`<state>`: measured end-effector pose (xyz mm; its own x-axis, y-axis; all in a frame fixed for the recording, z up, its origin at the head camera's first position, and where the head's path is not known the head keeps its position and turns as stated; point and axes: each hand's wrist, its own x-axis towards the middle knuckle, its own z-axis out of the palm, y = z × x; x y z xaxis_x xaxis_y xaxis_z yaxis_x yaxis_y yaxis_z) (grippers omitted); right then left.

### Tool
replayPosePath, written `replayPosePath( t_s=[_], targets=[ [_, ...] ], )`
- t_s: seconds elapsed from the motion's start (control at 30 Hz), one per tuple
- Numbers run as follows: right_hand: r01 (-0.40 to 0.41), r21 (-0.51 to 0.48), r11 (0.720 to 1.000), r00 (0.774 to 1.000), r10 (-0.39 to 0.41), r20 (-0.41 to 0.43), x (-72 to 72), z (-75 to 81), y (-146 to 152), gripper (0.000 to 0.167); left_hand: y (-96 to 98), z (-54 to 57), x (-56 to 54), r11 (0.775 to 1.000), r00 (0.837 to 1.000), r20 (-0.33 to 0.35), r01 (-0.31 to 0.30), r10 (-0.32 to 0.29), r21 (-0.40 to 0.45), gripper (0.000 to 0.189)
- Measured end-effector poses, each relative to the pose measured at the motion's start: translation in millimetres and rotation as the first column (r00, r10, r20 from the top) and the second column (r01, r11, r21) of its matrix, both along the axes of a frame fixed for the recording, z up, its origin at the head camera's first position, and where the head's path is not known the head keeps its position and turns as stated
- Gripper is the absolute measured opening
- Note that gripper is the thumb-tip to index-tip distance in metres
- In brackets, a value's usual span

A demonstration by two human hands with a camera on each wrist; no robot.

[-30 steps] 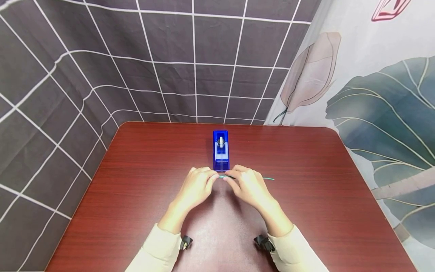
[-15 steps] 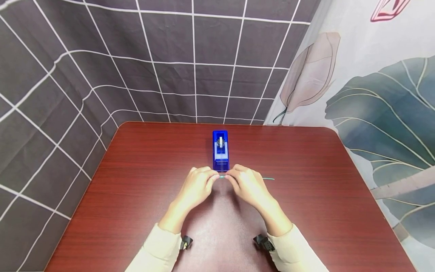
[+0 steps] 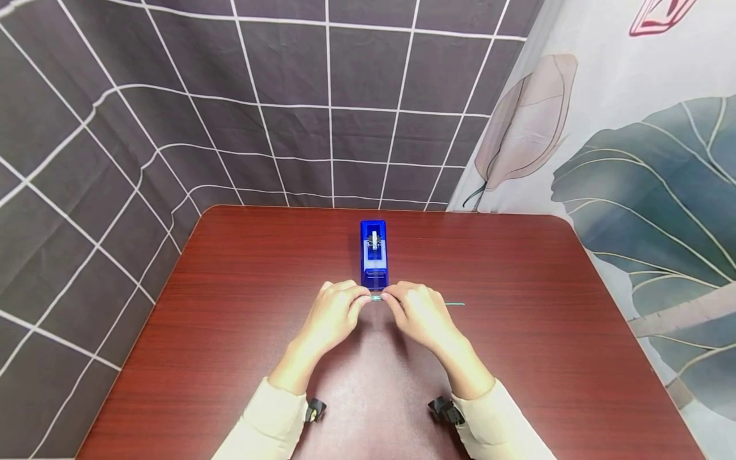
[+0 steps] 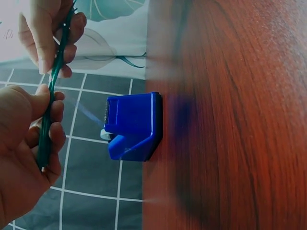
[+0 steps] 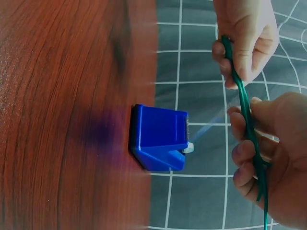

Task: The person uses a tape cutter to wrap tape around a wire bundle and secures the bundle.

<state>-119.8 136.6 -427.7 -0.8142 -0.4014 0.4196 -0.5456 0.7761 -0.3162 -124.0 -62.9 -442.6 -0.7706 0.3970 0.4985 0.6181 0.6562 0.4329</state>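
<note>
Both hands hold a slim bundle of green strands [image 5: 244, 103] level in front of the blue tape dispenser [image 3: 374, 255]. My left hand [image 3: 335, 316] pinches it on one side, thumb against fingers. My right hand [image 3: 422, 313] pinches it a short way to the right, leaving a small stretch bare between the two. A thin green end sticks out past the right hand. From the dispenser a strip of clear tape [image 4: 88, 113] runs to the bundle near the fingertips. In the right wrist view the strands fray apart below the right palm. Parts of the bundle are hidden by fingers.
The dispenser, with a pale tape roll [image 3: 374, 240], stands on the reddish-brown wooden table [image 3: 259, 255] near its far edge. Behind hangs a dark grid-patterned cloth [image 3: 287, 70]; a leaf-print curtain [image 3: 644, 191] hangs at the right. Each wrist wears a small black device.
My right thumb has closed toward its fingers on the bundle since a second ago. The green end at the right has shifted very slightly. The dispenser stays in place.
</note>
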Motion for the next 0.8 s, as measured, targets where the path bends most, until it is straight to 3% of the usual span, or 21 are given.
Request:
replayPosePath(
  t_s=[0.47, 0.8],
  targets=[
    [-0.002, -0.088, 0.996, 1.0, 0.003, 0.009, -0.6, -3.1, 0.8, 0.006, 0.9, -1.2, -1.6, 1.0, 1.0, -0.004, -0.008, 0.008, 0.018, 0.006],
    [0.0, -0.067, 0.998, 0.997, 0.005, 0.076, -0.7, -2.7, 1.4, 0.005, 1.2, 1.7, -1.3, 1.0, 0.999, -0.024, -0.025, 0.026, 0.019, 0.005]
  ],
)
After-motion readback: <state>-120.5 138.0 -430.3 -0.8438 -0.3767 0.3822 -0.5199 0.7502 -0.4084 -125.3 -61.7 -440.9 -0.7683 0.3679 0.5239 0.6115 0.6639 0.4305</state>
